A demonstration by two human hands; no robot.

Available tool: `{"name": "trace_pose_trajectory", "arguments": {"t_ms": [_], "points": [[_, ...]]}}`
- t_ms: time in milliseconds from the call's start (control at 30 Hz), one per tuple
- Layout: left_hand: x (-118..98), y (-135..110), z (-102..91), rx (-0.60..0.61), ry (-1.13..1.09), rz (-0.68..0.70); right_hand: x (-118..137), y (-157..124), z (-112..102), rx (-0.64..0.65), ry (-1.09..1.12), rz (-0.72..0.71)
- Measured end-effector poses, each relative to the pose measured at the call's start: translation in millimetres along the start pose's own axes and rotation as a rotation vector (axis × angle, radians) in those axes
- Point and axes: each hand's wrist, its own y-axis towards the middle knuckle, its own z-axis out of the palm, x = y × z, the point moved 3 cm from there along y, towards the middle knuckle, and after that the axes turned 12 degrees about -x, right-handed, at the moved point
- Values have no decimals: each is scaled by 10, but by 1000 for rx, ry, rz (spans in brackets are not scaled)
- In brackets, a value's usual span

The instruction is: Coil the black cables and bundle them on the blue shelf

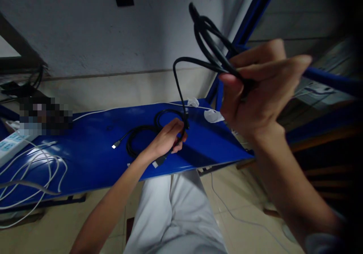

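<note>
Raised at the right, my right hand (263, 84) is closed around a looped black cable (211, 42). From there one strand bends down to my left hand (170, 137), whose fingers are wrapped around it low over the blue table (204, 144). A black plug with a flat silver tip (155, 164) sticks out below my left hand; its exact type is hard to tell. Behind that hand, more black cable (132, 144) lies coiled on the table. A small plug with a bright tip (114, 146) ends one strand at the coil's left.
White cables (48, 167) lie in loose loops at the table's left, beside a white power strip (13, 144). Crumpled white pieces (212, 116) rest near the back right. A blue metal frame (249, 16) rises at the right, and a grey wall (113, 38) stands behind.
</note>
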Motion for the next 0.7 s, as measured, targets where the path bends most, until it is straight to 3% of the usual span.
{"name": "trace_pose_trajectory", "arguments": {"t_ms": [133, 233, 333, 400, 467, 567, 700], "points": [[-256, -319, -52, -11, 525, 286, 260, -172, 138, 201, 101, 20], [-354, -471, -236, 31, 977, 530, 497, -435, 355, 378, 199, 18], [-324, -604, -482, -14, 1359, 835, 666, -749, 601, 446, 344, -21], [-252, -693, -661, -95, 1437, 974, 728, -951, 765, 495, 407, -52], [-139, -768, -828, -134, 1475, 1025, 767, -1117, 905, 538, 460, -72], [52, -858, -1030, -88, 1492, 1064, 827, -1285, 1057, 600, 551, -106], [196, -962, -1197, -117, 1368, 1250, 925, -1365, 1171, 673, 643, -133]]}}
